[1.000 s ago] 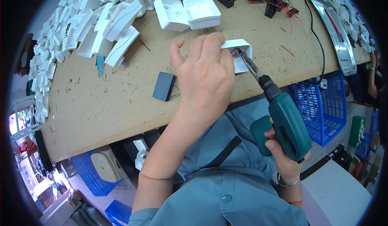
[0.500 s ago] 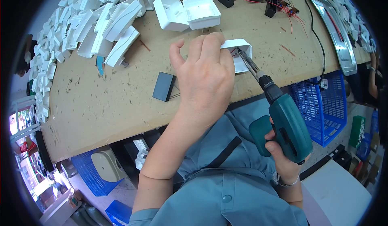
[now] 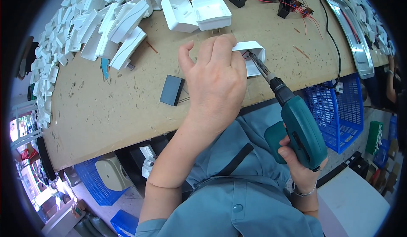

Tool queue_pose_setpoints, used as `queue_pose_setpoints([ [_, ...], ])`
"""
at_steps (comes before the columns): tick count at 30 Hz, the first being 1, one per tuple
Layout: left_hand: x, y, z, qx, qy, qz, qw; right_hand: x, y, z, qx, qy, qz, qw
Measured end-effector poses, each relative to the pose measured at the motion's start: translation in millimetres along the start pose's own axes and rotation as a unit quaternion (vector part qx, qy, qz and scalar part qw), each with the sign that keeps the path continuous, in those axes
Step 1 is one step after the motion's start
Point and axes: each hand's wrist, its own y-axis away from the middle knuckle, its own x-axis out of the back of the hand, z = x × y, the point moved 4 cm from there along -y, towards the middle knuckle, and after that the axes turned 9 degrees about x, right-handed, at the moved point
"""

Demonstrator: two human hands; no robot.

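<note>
My left hand (image 3: 216, 78) is closed around the near-left side of a small white plastic housing (image 3: 255, 49), whose open side faces me. The hand hides much of it, and its fingertips are out of sight. My right hand (image 3: 299, 167) grips a green cordless screwdriver (image 3: 303, 129) with a black collar. Its long metal bit (image 3: 260, 65) points up and left, its tip inside the housing. What the tip touches in there is too small to make out. Left of my left wrist, a black rectangular block (image 3: 171, 90) with thin leads lies on the table.
White plastic housings (image 3: 123, 20) are heaped at the far left. Black parts with red wires (image 3: 292, 8) lie at the back. A metal tray (image 3: 349, 33) and a black cable (image 3: 333, 33) are at the right. A blue crate (image 3: 339, 114) stands beside the table (image 3: 101, 122).
The screwdriver's green body has shifted slightly, its foot a little to the right. My left hand and the housing hold almost the same place.
</note>
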Motion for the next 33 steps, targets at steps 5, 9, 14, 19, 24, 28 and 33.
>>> queue_pose_setpoints([
  [5,0,0,1,0.004,0.001,0.004,1.000,1,2,1,0.005,0.006,-0.009,1.000],
  [9,0,0,1,0.001,-0.002,0.004,1.000,2,3,0,0.005,0.015,-0.007,1.000],
  [14,1,0,2,0.001,-0.005,-0.002,1.000,2,6,-1,-0.019,0.001,0.009,1.000],
  [19,2,0,2,0.000,0.003,-0.005,1.000,5,9,-3,-0.016,-0.022,0.009,1.000],
  [24,2,-1,0,-0.003,0.008,-0.007,1.000,11,14,-4,-0.018,-0.008,-0.003,1.000],
  [28,-2,0,-1,-0.005,0.032,-0.004,0.999,12,16,-2,-0.029,-0.060,0.024,0.997],
  [33,-4,1,-3,-0.008,0.060,-0.006,0.998,12,20,0,-0.054,-0.106,0.059,0.991],
])
